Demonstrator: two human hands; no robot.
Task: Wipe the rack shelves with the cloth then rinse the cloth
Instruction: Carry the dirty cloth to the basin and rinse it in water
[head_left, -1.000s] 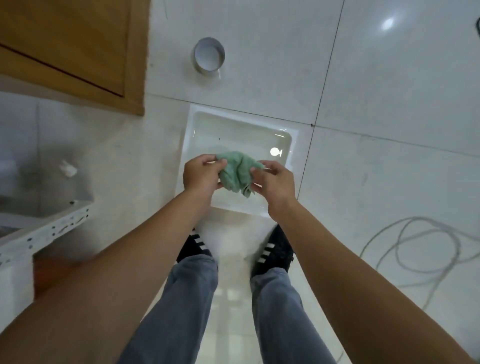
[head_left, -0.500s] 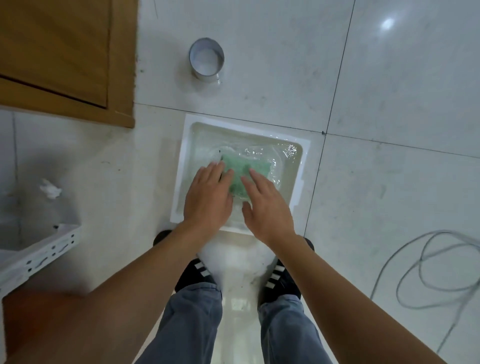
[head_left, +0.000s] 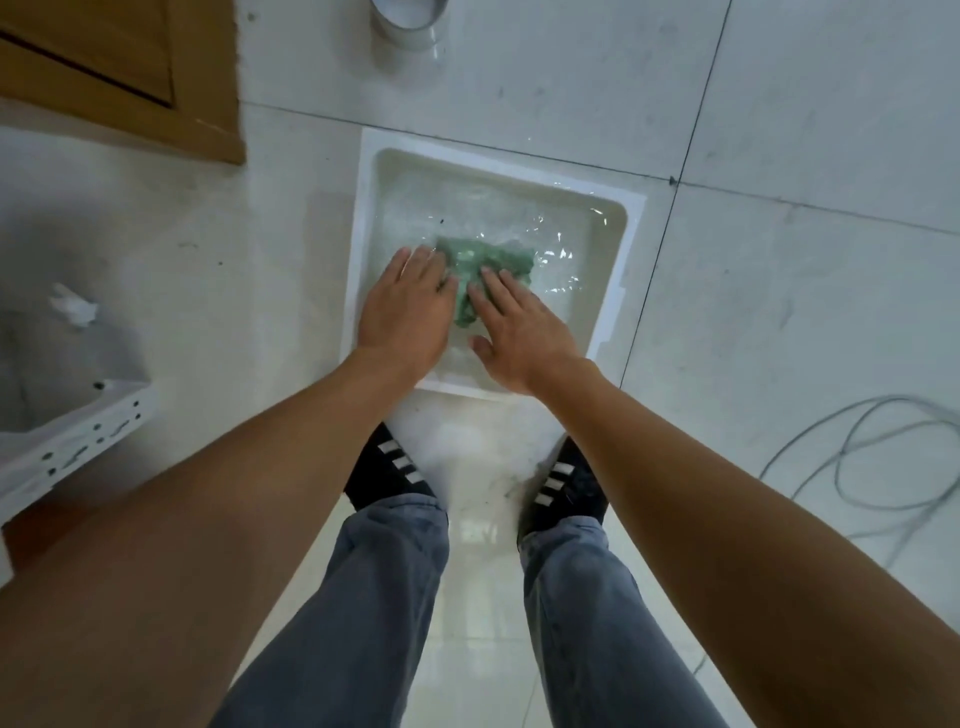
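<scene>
One green cloth (head_left: 485, 270) lies under water in one white square basin (head_left: 631, 244) on the tiled floor (head_left: 805, 312). Both hands rest flat on it, fingers spread: the left hand (head_left: 408, 312) on its left edge, the right hand (head_left: 519, 325) on its middle, neither grip closed around it. This looks like the rinsing step; next would be gathering the cloth, lifting it and wringing it out. One rack (head_left: 67, 441) corner shows at the left, one cable (head_left: 857, 467) at the right.
</scene>
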